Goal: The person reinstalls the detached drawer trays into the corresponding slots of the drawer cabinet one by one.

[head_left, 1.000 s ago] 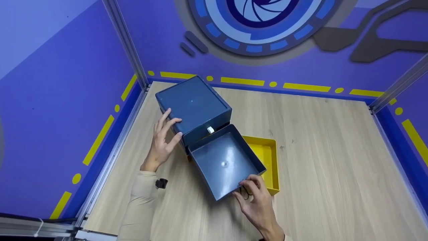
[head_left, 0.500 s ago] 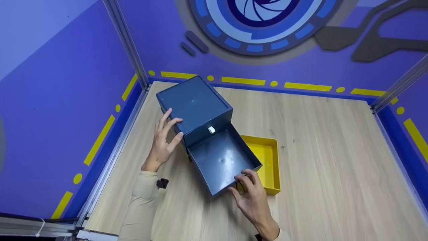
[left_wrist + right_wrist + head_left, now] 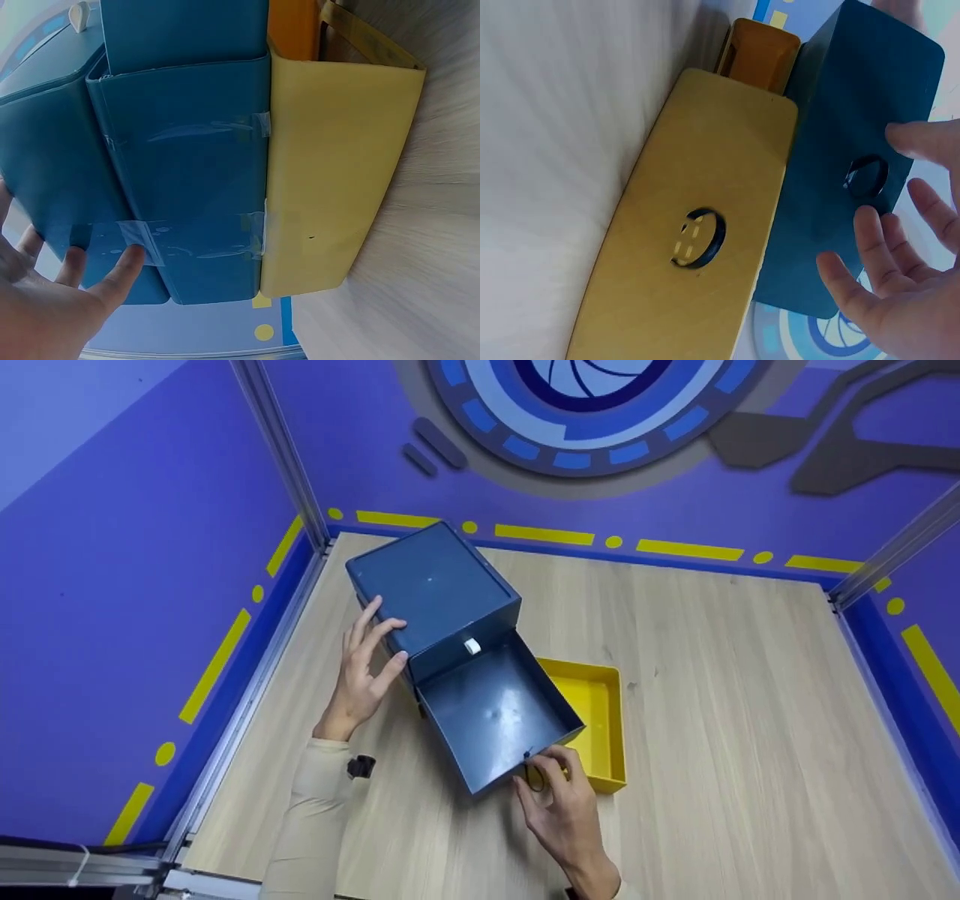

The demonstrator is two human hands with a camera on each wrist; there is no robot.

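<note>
I have the left hand (image 3: 360,682) spread wide on the left side of the upper blue box (image 3: 431,585), some fingertips over its top edge; it grips nothing. On the left wrist view its fingers lie along that box's side, one fingertip beside a strip of clear tape (image 3: 154,251) that bridges to the middle blue box (image 3: 187,180) below. A yellow box (image 3: 337,180) forms the bottom of this stack, standing on the wooden desk (image 3: 720,697).

The blue drawer (image 3: 495,727) of the middle box stands well out toward me, its bare inside catching the light. I read the right hand (image 3: 566,810) at its front as fairly wide, fingers apart, thumb and fingertips against or right next to the panel. They lie either side of the drawer's black loop (image 3: 886,176); whether any of them touches that loop, I cannot tell.

Underneath, turned at an angle to the blue one, the yellow drawer (image 3: 601,720) sticks out to the right, with a dark loop (image 3: 720,240) on its front. The upper box's front carries a white tab (image 3: 472,646). Behind the desk I see a purple-blue wall (image 3: 585,510) with yellow dashes and dots along its foot.
</note>
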